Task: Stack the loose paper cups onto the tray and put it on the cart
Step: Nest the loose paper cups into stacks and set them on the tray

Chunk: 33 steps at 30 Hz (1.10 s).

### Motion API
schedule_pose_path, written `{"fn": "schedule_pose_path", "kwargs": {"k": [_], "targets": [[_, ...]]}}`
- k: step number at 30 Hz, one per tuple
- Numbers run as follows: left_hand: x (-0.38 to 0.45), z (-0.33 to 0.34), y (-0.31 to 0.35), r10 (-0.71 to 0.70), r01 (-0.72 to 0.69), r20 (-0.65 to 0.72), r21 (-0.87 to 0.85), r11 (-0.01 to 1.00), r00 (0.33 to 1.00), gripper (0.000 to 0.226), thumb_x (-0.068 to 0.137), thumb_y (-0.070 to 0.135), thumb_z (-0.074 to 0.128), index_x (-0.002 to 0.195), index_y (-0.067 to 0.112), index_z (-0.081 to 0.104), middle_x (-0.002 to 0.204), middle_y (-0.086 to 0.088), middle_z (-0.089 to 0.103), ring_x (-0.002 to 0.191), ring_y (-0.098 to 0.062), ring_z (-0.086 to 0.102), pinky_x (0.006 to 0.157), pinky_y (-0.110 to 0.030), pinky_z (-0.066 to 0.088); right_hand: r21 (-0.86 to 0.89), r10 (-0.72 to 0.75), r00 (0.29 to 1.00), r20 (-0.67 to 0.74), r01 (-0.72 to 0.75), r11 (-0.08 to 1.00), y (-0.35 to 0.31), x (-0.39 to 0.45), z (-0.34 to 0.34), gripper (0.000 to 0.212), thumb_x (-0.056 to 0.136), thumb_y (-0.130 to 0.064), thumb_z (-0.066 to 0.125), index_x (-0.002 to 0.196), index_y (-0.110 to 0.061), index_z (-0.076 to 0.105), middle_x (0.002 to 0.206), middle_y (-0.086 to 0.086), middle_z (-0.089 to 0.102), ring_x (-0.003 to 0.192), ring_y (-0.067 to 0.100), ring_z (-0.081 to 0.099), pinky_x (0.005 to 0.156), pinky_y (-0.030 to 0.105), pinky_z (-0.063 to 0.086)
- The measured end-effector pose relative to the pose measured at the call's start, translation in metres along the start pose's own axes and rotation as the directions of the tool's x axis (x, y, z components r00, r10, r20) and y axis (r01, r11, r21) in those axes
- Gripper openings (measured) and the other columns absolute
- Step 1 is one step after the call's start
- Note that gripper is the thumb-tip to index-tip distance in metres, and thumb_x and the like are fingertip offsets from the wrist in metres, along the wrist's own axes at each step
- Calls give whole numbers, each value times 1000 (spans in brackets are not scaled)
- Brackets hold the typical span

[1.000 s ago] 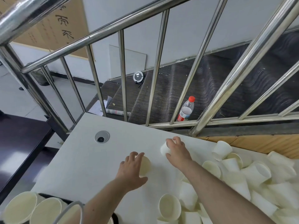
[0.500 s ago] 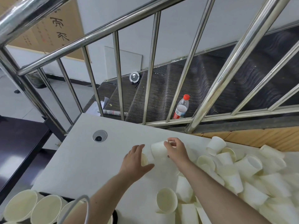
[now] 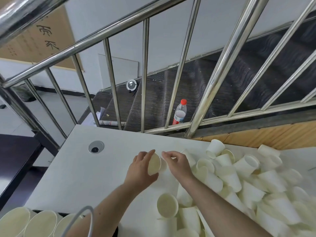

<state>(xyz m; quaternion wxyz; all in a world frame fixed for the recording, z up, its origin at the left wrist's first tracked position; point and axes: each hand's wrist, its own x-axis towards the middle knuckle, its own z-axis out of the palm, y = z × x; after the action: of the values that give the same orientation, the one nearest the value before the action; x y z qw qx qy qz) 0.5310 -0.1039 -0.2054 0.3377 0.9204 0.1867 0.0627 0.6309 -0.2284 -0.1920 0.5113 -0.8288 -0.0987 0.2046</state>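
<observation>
— Nesting appears to be the step in hand: a paper cup [image 3: 154,164] is gripped on its side by the left hand [image 3: 141,168], mouth turned toward the right, so that another cup can be slid in.

— And the right hand [image 3: 177,164]?

— It is held just beside the cup's rim with fingers curled; whether a second cup is pinched beneath it cannot be told, since the palm hides that spot.

— Where are the loose cups [image 3: 242,177] kept?

— They are heaped on the white table [image 3: 77,177] to the right, within easy reach. Stacked cups [image 3: 39,224] are seen at the lower left edge; the tray beneath them is barely shown, and no cart is identified.
</observation>
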Motion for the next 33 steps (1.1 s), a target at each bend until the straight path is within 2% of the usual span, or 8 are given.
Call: {"fn": "schedule_pose_path", "kwargs": {"k": [2, 5, 7, 10, 16, 23, 27, 33], "targets": [[-1, 2, 1, 39, -41, 28, 93, 995, 999, 83, 75, 34, 70, 147, 28, 28, 134, 5, 42, 120, -18, 42, 95, -31, 44, -66, -41, 996, 84, 47, 997, 1, -5, 1, 19, 85, -43, 67, 93, -26, 72, 92, -17, 69, 78, 2, 63, 75, 22, 50], [-2, 6, 1, 53, -62, 67, 142, 988, 996, 84, 76, 37, 68, 148, 27, 25, 137, 8, 41, 123, -18, 40, 97, -32, 41, -182, -21, 988, 151, 49, 982, 3, -7, 3, 18, 87, -19, 61, 104, -23, 67, 97, -16, 65, 71, 14, 67, 68, 24, 54], [-2, 8, -1, 46, -62, 94, 177, 982, 994, 85, 78, 41, 66, 149, 29, 21, 141, 10, 38, 128, -16, 36, 101, -32, 36, -243, 24, 993, 116, 5, 970, 8, -6, 3, 26, 86, -8, 54, 106, -18, 65, 98, -10, 64, 78, 19, 67, 69, 28, 56], [-1, 7, -9, -21, -18, 145, 263, 965, 989, 86, 82, 41, 65, 150, 26, 15, 150, 5, 25, 138, -19, 22, 111, -34, 28, -376, 101, 990, 96, -58, 925, 20, -3, 2, 28, 87, -5, 49, 110, -16, 62, 104, -3, 64, 90, 21, 64, 81, 38, 57], [0, 5, -23, -195, 96, 202, 418, 903, 960, 80, 88, 38, 59, 150, 25, 11, 159, -6, 1, 146, -29, -1, 115, -42, 20, -569, 155, 976, 151, -42, 822, 32, -1, 5, 43, 91, -9, 45, 134, -16, 50, 131, 3, 56, 117, 21, 54, 96, 31, 45], [4, 1, -22, -238, 156, 119, 471, 868, 964, 70, 86, 36, 55, 146, 28, 19, 155, -6, 12, 142, -32, 11, 107, -43, 26, -756, 43, 961, 274, 188, 626, 19, -9, 12, 80, 84, -54, 58, 150, -26, 21, 149, -2, 26, 137, 23, 27, 103, 38, 40], [1, 1, -24, -282, 196, 178, 387, 901, 943, 66, 87, 22, 54, 145, 27, 22, 148, -5, 23, 133, -28, 29, 99, -37, 40, -767, 60, 924, 378, 277, 578, 21, -12, 19, 75, 87, -33, 62, 150, -28, 21, 151, -1, 22, 134, 25, 28, 100, 38, 43], [-9, -5, -18, -211, 163, 150, 280, 946, 966, 69, 83, 22, 59, 142, 25, 24, 137, -2, 32, 118, -24, 45, 85, -31, 48, -726, -38, 955, 293, 248, 641, 14, -23, 14, 69, 84, -22, 62, 146, -25, 32, 142, 1, 32, 127, 25, 36, 100, 33, 43]]}}
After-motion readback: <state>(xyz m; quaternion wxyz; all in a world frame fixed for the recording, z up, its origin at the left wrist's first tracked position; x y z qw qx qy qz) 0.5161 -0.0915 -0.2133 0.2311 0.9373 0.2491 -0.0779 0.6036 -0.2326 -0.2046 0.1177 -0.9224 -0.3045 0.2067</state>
